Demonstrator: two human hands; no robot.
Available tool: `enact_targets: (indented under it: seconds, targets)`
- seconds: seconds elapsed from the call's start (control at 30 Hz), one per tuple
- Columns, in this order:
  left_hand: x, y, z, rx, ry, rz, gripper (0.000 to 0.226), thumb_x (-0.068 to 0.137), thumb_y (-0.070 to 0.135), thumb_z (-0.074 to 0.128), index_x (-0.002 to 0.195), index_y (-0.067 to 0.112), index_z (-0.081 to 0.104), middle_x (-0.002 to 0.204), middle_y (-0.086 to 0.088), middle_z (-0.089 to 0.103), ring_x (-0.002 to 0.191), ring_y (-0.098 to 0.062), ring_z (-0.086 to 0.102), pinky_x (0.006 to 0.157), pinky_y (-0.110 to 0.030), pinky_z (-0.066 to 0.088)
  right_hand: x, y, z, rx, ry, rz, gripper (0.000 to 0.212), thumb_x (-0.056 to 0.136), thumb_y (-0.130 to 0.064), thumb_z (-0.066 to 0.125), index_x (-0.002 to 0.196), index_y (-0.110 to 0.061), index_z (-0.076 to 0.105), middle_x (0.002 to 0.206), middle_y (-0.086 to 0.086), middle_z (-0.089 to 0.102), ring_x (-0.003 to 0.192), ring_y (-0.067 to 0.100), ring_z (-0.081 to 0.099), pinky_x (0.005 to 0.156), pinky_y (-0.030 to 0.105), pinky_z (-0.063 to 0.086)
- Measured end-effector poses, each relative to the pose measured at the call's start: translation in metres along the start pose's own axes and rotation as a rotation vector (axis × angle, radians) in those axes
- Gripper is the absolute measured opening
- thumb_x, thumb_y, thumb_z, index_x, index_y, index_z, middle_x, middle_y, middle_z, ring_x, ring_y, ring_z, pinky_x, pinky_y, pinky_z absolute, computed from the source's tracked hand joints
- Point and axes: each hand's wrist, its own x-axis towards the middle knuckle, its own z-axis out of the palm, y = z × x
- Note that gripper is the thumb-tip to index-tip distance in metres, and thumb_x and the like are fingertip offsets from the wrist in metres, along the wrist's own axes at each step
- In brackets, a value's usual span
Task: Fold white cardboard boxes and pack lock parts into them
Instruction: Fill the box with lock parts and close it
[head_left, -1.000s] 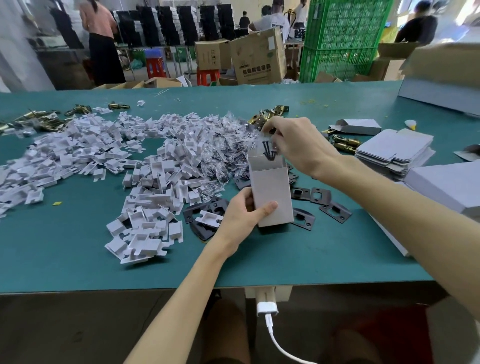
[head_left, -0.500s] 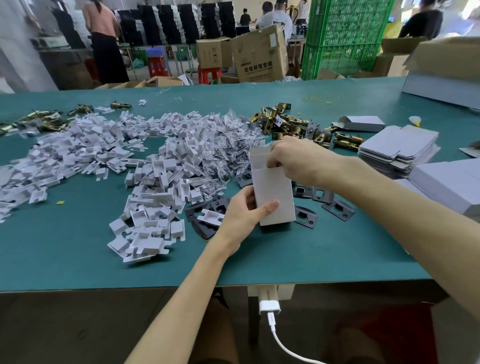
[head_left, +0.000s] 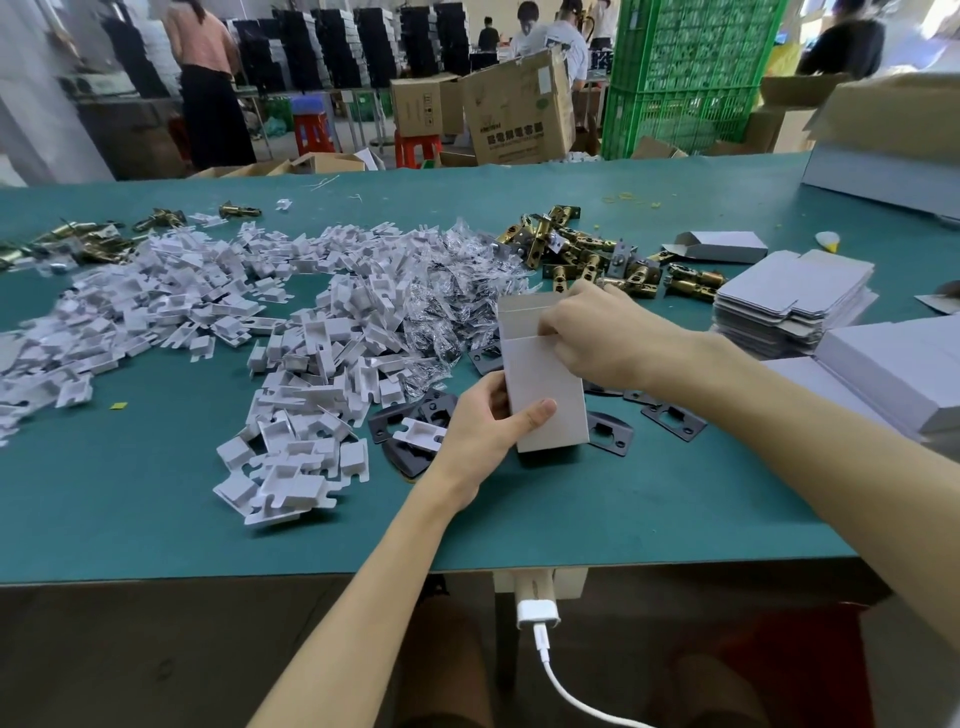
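Observation:
A small white cardboard box (head_left: 545, 395) stands upright on the green table (head_left: 156, 493), its top flap raised. My left hand (head_left: 488, 421) grips its lower left side, thumb across the front. My right hand (head_left: 608, 338) is at the open top, fingers curled over the rim and reaching inside; what they hold is hidden. Black strike plates (head_left: 672, 418) lie around the box. Brass latch bolts (head_left: 587, 254) are heaped behind it. Small bags of screws (head_left: 457, 306) lie left of the box.
A wide heap of white cardboard inserts (head_left: 208, 312) covers the table's left and middle. Flat box blanks (head_left: 795, 291) are stacked at right, with larger white stacks (head_left: 898, 374) nearer. One folded box (head_left: 722, 247) lies behind. People, cartons and green crates stand beyond the table.
My right hand came down from above the box, where it held a small bag with dark parts, into the open top. The left hand kept its grip on the box.

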Motion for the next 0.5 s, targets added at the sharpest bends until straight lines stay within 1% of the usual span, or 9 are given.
enact_targets:
  seconds: [0.07, 0.13, 0.2, 0.23, 0.33, 0.43, 0.5]
  targets:
    - [0.000, 0.000, 0.000, -0.001, 0.001, 0.000, 0.036, 0.086, 0.020, 0.084, 0.116, 0.023, 0.065, 0.110, 0.009, 0.079, 0.105, -0.010, 0.074, 0.083, -0.022, 0.058, -0.003, 0.002, 0.003, 0.056, 0.061, -0.009, 0.034, 0.099, -0.002, 0.043, 0.121, -0.013, 0.067, 0.116, 0.007, 0.065, 0.116, 0.028, 0.045, 0.109, 0.051, 0.036]
    - [0.000, 0.001, -0.001, -0.004, 0.010, -0.002, 0.036, 0.086, 0.019, 0.084, 0.116, 0.023, 0.065, 0.109, 0.009, 0.079, 0.104, -0.009, 0.074, 0.082, -0.020, 0.057, -0.008, 0.003, 0.008, 0.137, 0.192, -0.042, 0.041, 0.097, 0.002, 0.044, 0.129, -0.015, 0.061, 0.123, 0.006, 0.063, 0.115, 0.028, 0.047, 0.102, 0.047, 0.042]
    - [0.001, 0.000, 0.000, 0.000, 0.018, -0.005, 0.036, 0.086, 0.018, 0.085, 0.116, 0.022, 0.065, 0.109, 0.007, 0.079, 0.104, -0.010, 0.074, 0.082, -0.020, 0.057, -0.014, 0.005, 0.013, 0.196, 0.282, -0.066, 0.042, 0.096, 0.005, 0.046, 0.129, -0.016, 0.061, 0.123, 0.007, 0.060, 0.114, 0.029, 0.048, 0.098, 0.045, 0.044]
    - [0.001, 0.000, 0.000, 0.005, 0.021, -0.006, 0.036, 0.086, 0.018, 0.085, 0.116, 0.022, 0.065, 0.109, 0.007, 0.079, 0.104, -0.010, 0.074, 0.082, -0.021, 0.057, -0.016, 0.006, 0.015, 0.198, 0.288, -0.070, 0.040, 0.096, 0.004, 0.048, 0.127, -0.016, 0.063, 0.122, 0.007, 0.061, 0.114, 0.028, 0.047, 0.098, 0.044, 0.044]
    - [0.001, 0.000, 0.000, 0.018, 0.022, -0.007, 0.036, 0.086, 0.018, 0.084, 0.117, 0.020, 0.066, 0.109, 0.006, 0.079, 0.103, -0.010, 0.074, 0.082, -0.021, 0.057, -0.018, 0.009, 0.022, 0.127, 0.244, -0.028, 0.032, 0.099, -0.008, 0.050, 0.127, -0.012, 0.066, 0.124, 0.005, 0.063, 0.123, 0.027, 0.044, 0.108, 0.041, 0.037]
    - [0.001, 0.000, 0.000, 0.031, 0.021, -0.003, 0.038, 0.086, 0.016, 0.084, 0.120, 0.015, 0.067, 0.111, 0.003, 0.079, 0.104, -0.012, 0.074, 0.083, -0.022, 0.057, -0.018, 0.009, 0.023, 0.151, 0.208, 0.010, 0.029, 0.100, -0.016, 0.052, 0.122, -0.006, 0.068, 0.132, 0.009, 0.054, 0.129, 0.028, 0.036, 0.111, 0.039, 0.034]
    - [0.001, 0.000, 0.000, 0.032, 0.022, 0.000, 0.040, 0.086, 0.015, 0.084, 0.122, 0.012, 0.066, 0.112, 0.003, 0.079, 0.105, -0.012, 0.074, 0.082, -0.021, 0.057, -0.016, 0.010, 0.020, 0.172, 0.181, 0.012, 0.031, 0.102, -0.029, 0.055, 0.113, -0.006, 0.071, 0.134, 0.007, 0.049, 0.131, 0.028, 0.031, 0.111, 0.038, 0.033]
